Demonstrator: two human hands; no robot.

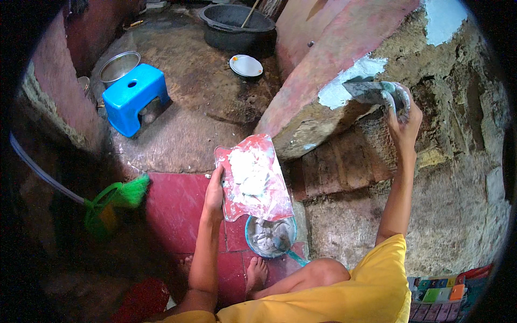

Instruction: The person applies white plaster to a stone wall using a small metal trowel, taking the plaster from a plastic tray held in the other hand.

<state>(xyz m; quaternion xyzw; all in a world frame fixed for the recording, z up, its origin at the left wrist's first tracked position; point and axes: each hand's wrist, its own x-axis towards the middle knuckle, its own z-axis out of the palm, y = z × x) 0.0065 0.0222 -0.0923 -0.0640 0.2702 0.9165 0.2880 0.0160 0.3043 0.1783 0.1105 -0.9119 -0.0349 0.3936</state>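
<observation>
Crouching low in a yellow shirt [371, 290], one bare foot [257, 273] resting on red floor tiles [172, 210].

Right hand [401, 110] reaching up, fingers wrapping closed around the handle of a trowel [369, 90]; grey metal blade lying flat against a patch of pale blue-white plaster [344, 86] on the edge of a rough, crumbling wall [447, 177] with faded pink paint.

Left hand [215, 191] gripping the left edge of a flat board [254, 180], thumb on top, holding it tilted just above a small blue bowl [269, 236]. Board showing reddish, smeared and stained, carrying a lumpy heap of white plaster across its middle. Bowl sitting on the tiles just beside the foot, holding grey-white paste.

Further off on the stone floor: a blue plastic stool [132, 97], a metal basin [118, 65] behind it, a white plate [246, 65], a large black tub [237, 27] with a stick in it. Green broom [116, 202] lying at the left.
</observation>
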